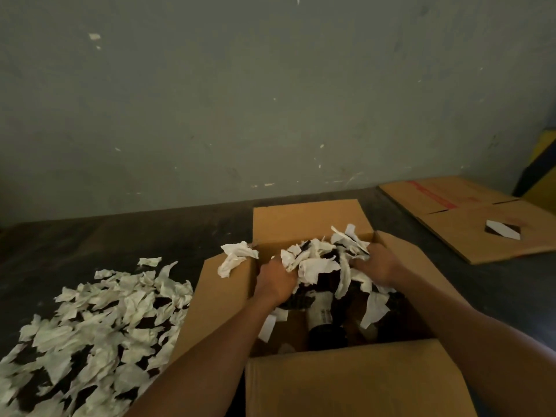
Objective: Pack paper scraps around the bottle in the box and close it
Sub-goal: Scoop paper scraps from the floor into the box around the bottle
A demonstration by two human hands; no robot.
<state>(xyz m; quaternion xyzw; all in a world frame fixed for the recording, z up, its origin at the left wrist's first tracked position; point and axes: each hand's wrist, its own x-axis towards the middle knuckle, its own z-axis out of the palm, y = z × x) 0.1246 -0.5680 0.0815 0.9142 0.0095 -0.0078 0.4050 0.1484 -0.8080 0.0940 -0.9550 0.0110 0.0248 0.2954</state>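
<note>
An open cardboard box (pixel 355 377) stands in front of me, all its flaps spread. A dark bottle (pixel 323 323) with a white label lies inside, its far end hidden under paper. My left hand (pixel 278 281) and my right hand (pixel 377 264) are both over the box, together clutching a bunch of white paper scraps (pixel 319 260) above the bottle. A few scraps hang down into the box. One crumpled scrap (pixel 236 257) rests on the left flap.
A wide pile of torn paper scraps (pixel 90 332) covers the dark floor left of the box. A flattened cardboard sheet (pixel 469 224) lies at the right, with a dark-and-white piece on it. A grey wall rises just behind.
</note>
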